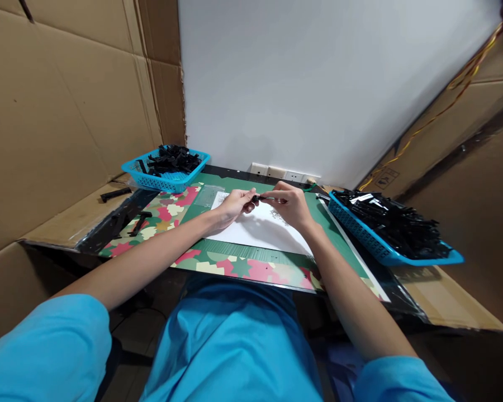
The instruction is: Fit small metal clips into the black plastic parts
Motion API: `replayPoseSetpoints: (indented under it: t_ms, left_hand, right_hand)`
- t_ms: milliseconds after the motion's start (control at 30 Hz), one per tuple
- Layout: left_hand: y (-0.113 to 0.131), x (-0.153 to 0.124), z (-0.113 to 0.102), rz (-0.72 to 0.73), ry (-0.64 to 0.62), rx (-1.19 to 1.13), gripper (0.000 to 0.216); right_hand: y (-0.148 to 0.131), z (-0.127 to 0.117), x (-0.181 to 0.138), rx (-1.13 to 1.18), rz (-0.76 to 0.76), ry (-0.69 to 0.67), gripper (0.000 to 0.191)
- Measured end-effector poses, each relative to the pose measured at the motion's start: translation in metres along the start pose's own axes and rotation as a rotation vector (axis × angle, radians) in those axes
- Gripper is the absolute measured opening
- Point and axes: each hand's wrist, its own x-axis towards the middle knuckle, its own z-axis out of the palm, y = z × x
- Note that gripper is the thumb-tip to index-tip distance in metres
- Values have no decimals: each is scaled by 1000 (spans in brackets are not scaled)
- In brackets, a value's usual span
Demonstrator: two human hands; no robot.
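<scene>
Above a white sheet of paper [251,229], both my hands meet around a small black part [256,198]. My left hand [236,206] is closed on it, thumb and fingers pinching it. From the other side, the fingertips of my right hand [288,202] press together at the part's right end; whether they hold a separate tiny piece is too small to tell. Most of the black part is covered by fingers. Small dark bits [275,215] lie scattered on the paper near my right hand.
A blue basket [165,181] of black plastic pieces stands at the back left, a fuller blue basket [360,231] at the right. Loose black pieces [140,223] lie at the left. A clear plastic bag [209,196] rests behind the paper. Cardboard walls [67,100] flank the table.
</scene>
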Motion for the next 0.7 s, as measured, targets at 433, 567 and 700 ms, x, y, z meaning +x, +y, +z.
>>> replayPoseSetpoints:
  t_ms: [433,567,700]
  left_hand:
    - [6,6,-6,247,52,476,42]
    - [9,1,-5,348,81,637,31]
    - [6,-1,-7,371,105,714,29]
  right_hand:
    - [14,1,-1,-45,-28,23,25]
    - [15,2,-1,-55,-8,7,24]
    - [16,1,-1,-48,4,-43,19]
